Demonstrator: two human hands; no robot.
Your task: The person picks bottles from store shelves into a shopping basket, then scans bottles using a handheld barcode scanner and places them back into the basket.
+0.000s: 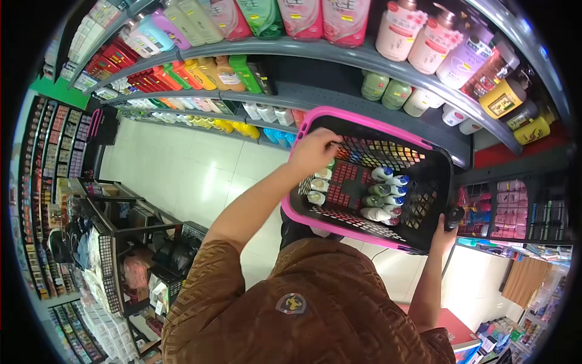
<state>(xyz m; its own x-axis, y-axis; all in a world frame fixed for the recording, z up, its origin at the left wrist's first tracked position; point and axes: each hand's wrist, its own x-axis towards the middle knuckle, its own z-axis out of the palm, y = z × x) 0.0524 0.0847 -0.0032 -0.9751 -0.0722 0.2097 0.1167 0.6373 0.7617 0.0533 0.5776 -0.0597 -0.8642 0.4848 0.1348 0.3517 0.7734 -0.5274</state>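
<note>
A black basket with a pink rim (376,238) is in front of my body, tilted, against the shelves. White-capped bottles (319,184) stand at its left end, and several bottles with blue, green and white tops (385,194) stand toward its right. My left hand (315,150) is over the basket's left end, its fingers curled in near the inner mesh wall; whether they pinch anything is hidden. At the lower right corner, my right hand (445,233) is wrapped round the basket's black handle end (453,217).
Curved shelves (291,50) of pump bottles and boxes run across the top. Green bottles (386,91) stand on the shelf behind the basket. Black display racks (115,230) with goods are at the left. A red-topped counter or box (458,327) is at the lower right.
</note>
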